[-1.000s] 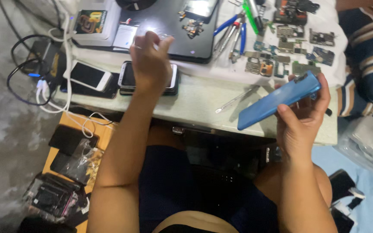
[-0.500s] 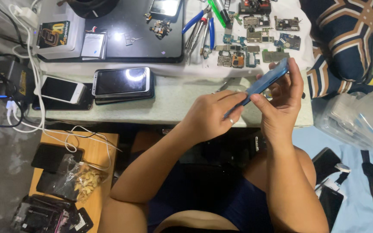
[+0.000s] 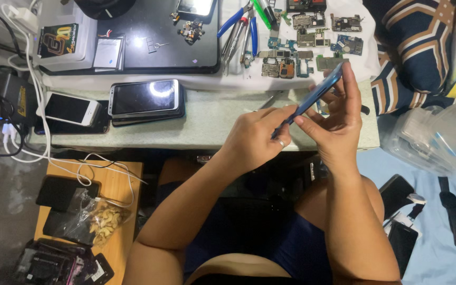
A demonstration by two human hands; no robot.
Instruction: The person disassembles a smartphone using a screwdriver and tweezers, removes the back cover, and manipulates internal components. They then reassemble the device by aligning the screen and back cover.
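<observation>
A blue phone [image 3: 317,92] is held edge-on above the front of the light work table [image 3: 207,129]. My right hand [image 3: 333,119] grips it from the right, fingers along its upper end and thumb under it. My left hand [image 3: 257,137] pinches its lower end, fingers curled and a ring showing. Whether a tool is in the left hand is hidden.
A stack of dark phones [image 3: 146,100] and a white phone [image 3: 72,110] lie at the table's left. Behind are a black mat [image 3: 148,37], blue-handled pliers [image 3: 241,29] and several circuit boards [image 3: 302,39]. Cables [image 3: 11,121], a wooden stool [image 3: 109,190] and clear plastic containers [image 3: 439,140] flank me.
My left hand came back from the dark phones on the table and took the lower end of the blue phone. The phone turned from flat-on to edge-on.
</observation>
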